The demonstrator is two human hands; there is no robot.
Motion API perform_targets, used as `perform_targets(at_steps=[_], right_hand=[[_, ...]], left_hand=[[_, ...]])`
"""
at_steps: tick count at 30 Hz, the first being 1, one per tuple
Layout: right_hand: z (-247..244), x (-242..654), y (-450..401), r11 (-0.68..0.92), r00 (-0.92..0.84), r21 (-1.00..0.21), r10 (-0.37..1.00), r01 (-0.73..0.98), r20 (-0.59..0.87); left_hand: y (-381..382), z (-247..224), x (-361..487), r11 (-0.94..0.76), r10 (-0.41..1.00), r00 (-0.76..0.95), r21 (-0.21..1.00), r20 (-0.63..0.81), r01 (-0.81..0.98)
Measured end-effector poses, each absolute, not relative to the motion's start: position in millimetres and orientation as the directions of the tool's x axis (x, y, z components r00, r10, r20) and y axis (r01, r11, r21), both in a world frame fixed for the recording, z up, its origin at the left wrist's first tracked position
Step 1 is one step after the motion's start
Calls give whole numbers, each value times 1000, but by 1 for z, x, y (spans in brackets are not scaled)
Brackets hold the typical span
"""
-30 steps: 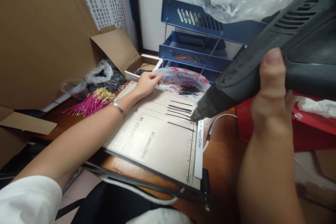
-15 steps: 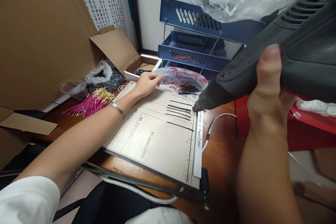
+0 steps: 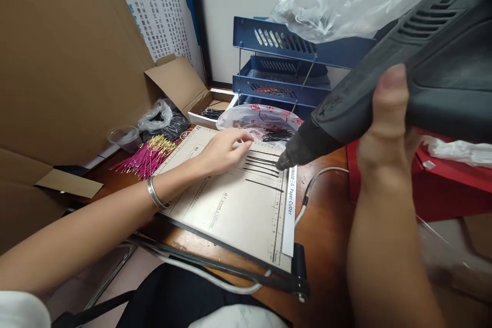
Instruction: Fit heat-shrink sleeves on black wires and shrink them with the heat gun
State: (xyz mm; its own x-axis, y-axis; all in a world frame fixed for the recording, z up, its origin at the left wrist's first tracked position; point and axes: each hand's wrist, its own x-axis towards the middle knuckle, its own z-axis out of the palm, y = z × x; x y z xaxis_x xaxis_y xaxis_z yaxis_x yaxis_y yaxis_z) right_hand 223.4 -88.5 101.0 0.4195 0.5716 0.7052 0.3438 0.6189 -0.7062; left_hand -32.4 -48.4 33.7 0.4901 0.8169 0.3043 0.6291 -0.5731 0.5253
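Note:
My right hand (image 3: 388, 118) is wrapped round the black handle of a heat gun (image 3: 338, 107). Its nozzle points down-left and hangs over the right ends of several thin black strips (image 3: 263, 166), which lie side by side on a paper cutter board (image 3: 238, 220). My left hand (image 3: 230, 149) is over the upper part of the board, at the left ends of the upper strips. Its thumb and fingertips come together; whether they pinch a strip is too small to tell.
Pink wires with gold ends (image 3: 148, 156) lie left of the board. Behind it are a plastic bag (image 3: 249, 115) with black pieces, an open box (image 3: 209, 107) and blue trays (image 3: 269, 84). A red box (image 3: 434, 184) stands right.
My left hand has moved right and toward me, from the bag's edge to the strips' left ends. The heat gun nozzle has shifted slightly left and down.

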Motion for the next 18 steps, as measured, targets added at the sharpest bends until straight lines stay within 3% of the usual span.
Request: perform_targets(at_steps=[4, 8, 12, 18], right_hand=[[100, 219, -91, 598, 469, -643, 444, 479, 763], [102, 230, -89, 634, 491, -630, 413, 449, 767], [102, 243, -84, 717, 424, -606, 457, 345, 782], [101, 236, -89, 644, 446, -670, 511, 368, 735]], left_hand=[[-71, 29, -26, -603, 793, 591, 326, 147, 728], [-97, 30, -20, -589, 789, 613, 238, -36, 772], [-115, 32, -25, -591, 787, 610, 172, -95, 788], [-121, 24, -38, -623, 762, 636, 126, -126, 772]])
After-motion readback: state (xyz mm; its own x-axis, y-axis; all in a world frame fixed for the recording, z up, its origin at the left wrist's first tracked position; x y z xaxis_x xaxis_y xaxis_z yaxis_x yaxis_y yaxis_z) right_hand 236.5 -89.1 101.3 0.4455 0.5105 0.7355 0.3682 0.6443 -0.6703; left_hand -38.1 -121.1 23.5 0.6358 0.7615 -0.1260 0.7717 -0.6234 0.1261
